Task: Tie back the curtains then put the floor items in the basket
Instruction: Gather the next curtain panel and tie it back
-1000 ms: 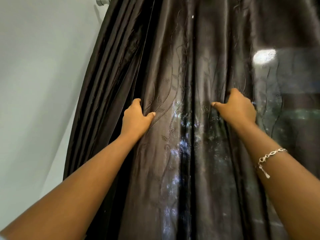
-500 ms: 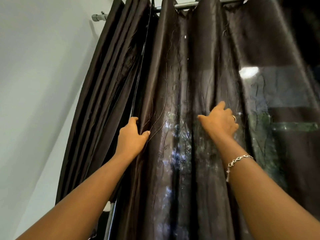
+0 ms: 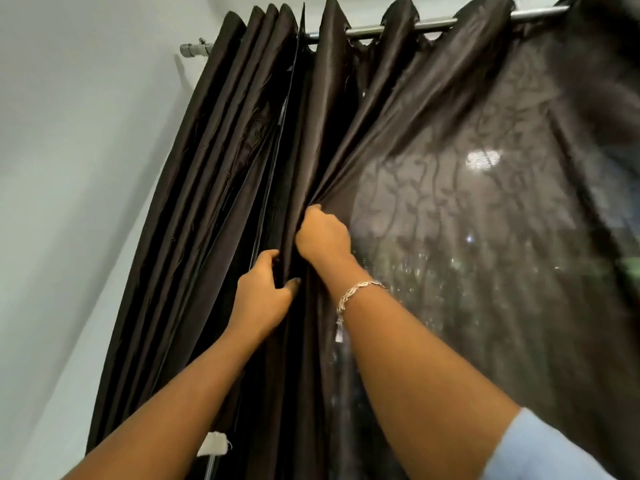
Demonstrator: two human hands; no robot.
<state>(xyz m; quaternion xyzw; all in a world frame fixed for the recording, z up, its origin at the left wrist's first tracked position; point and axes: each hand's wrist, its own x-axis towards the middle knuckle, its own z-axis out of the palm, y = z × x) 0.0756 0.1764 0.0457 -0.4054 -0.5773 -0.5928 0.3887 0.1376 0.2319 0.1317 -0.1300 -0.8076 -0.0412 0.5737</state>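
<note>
- Brown-black, satin-type curtain [image 3: 346, 140] hung from the rod [image 3: 433, 24]. Pleats at the rod's L end were stacked tight; the span toward its R end was spread flat and semi-sheer.
- Grip, left hand [image 3: 263, 299]: fingers and thumb were curled round one fold edge, pinching it.
- Grip, right hand [image 3: 322, 233]: fingers were curled into the fabric just above and R of the left hand, bunching a fold. A bracelet [image 3: 356, 292] sat at the wrist.
- Hand spacing: close together, w/ a narrow fold between them. Contact between the hands could not be confirmed.
- Key relation: all ungathered cloth lay R of both hands, toward the rod's R end. The fold axis ran top to bottom, from rod to floor. The right hand was nearer that span.
- Judgement: the next reach prob. falls to the right hand, R-ward across the fabric, w/ the left hand anchoring the gathered stack.
- Judgement: tie-back step was at an early stage, approx. half the width still loose.
- Tie-back, basket and floor items: not in view.
</note>
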